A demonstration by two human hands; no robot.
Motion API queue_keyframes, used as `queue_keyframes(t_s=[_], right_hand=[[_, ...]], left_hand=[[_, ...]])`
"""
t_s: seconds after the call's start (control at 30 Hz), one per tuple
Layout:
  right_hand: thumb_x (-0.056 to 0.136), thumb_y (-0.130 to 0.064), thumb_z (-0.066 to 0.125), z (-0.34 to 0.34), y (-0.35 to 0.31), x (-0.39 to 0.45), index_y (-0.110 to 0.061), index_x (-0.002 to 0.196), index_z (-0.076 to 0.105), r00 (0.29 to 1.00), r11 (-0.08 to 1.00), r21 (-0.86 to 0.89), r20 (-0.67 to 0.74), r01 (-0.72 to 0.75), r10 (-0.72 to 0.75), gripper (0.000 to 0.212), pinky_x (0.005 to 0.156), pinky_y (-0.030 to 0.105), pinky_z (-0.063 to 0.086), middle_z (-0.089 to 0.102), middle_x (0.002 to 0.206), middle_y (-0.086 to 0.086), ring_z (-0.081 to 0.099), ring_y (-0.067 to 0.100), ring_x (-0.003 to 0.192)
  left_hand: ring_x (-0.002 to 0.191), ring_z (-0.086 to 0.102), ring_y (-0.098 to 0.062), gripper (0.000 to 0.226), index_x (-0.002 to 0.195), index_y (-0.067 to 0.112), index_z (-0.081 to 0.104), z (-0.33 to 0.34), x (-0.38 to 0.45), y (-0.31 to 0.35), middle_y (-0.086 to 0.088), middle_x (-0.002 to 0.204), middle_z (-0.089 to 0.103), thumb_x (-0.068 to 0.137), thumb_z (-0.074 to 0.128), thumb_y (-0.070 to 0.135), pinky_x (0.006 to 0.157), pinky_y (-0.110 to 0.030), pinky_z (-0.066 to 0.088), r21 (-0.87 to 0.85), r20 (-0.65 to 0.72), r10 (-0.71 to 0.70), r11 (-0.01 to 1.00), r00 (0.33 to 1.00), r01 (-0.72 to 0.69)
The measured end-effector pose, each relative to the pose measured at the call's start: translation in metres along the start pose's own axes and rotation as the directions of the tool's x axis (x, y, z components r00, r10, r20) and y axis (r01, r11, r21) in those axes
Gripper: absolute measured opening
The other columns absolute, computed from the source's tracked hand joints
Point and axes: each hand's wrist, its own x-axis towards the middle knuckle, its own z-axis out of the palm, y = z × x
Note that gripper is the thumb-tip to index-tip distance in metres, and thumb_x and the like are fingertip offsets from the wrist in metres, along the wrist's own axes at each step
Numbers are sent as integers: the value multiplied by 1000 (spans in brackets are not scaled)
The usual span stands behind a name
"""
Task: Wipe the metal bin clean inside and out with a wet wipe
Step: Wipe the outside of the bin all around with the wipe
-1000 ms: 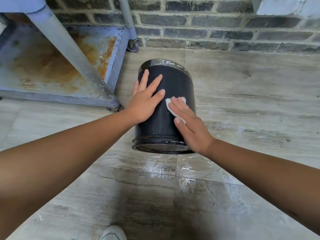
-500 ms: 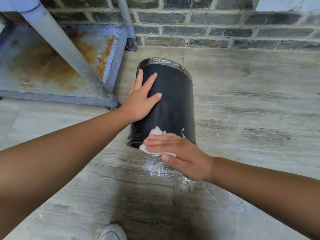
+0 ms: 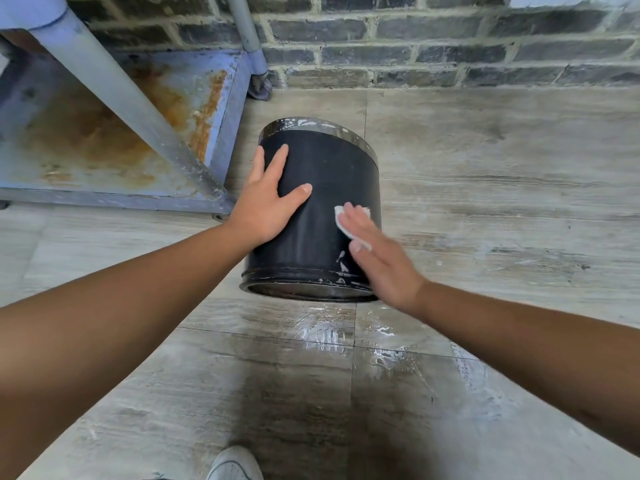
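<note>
Head view, bin – right hand (wipe beneath) on side

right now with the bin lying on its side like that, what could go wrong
The bin lies on its round side, steadied only by the flat left hand, so a hard stroke could roll it. The floor in front looks wet and may be slippery. The wet wipe sits under flat right hand fingers and might slip out.

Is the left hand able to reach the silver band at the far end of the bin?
Probably yes: the left hand already lies flat on the bin, its fingers just short of the silver band, and nothing lies between.
</note>
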Motion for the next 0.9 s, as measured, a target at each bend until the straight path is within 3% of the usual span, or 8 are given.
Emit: queue_keyframes(t_s=[0.07,0.17,0.33,0.57,0.77,0.9], right_hand=[[103,-29,30,20,-3,-6,-16,149,31,994,989,-98,37,111,-108,48,121,31,4,19,159,-3,4,9,149],[101,-30,28,29,-10,-14,-14,148,34,951,934,-205,163,293,-262,50,120,31,5,26,157,-2,10,14,149],[100,-26,33,37,-18,-24,-7,143,43,888,881,-205,280,427,-366,49,117,49,22,39,152,8,24,22,147],[102,-24,36,29,-13,-30,-1,138,48,843,846,-219,375,486,-387,45,117,46,25,43,149,14,30,26,144],[102,-20,40,17,10,-49,-2,144,39,840,831,-285,424,478,-338,45,118,44,25,33,154,13,22,25,147],[102,-23,39,15,19,-55,-4,146,36,849,826,-316,421,467,-319,48,119,40,24,31,155,12,21,22,147]], left_hand=[[149,8,-18,84,150,45,11,2,1,2,1,163,-8,80,52,66,117,-39,18,29,-4,7,1000,1000,-7],[149,8,-20,88,151,43,9,2,1,2,-2,163,-8,79,53,67,118,-40,17,52,-2,15,999,1000,-15],[148,10,-17,88,151,44,9,6,4,-5,-1,164,-5,79,54,65,111,-29,16,37,31,16,999,999,-17],[148,5,-12,83,150,48,10,8,4,-14,-4,164,2,80,50,66,106,-24,10,1,43,-6,1000,999,6],[147,13,-16,76,148,50,16,3,1,-20,-2,163,5,82,48,64,106,-22,13,81,30,24,996,999,-26],[148,13,-18,81,149,48,14,2,2,-23,-4,163,3,80,49,68,105,-23,12,109,51,-31,994,998,25]])
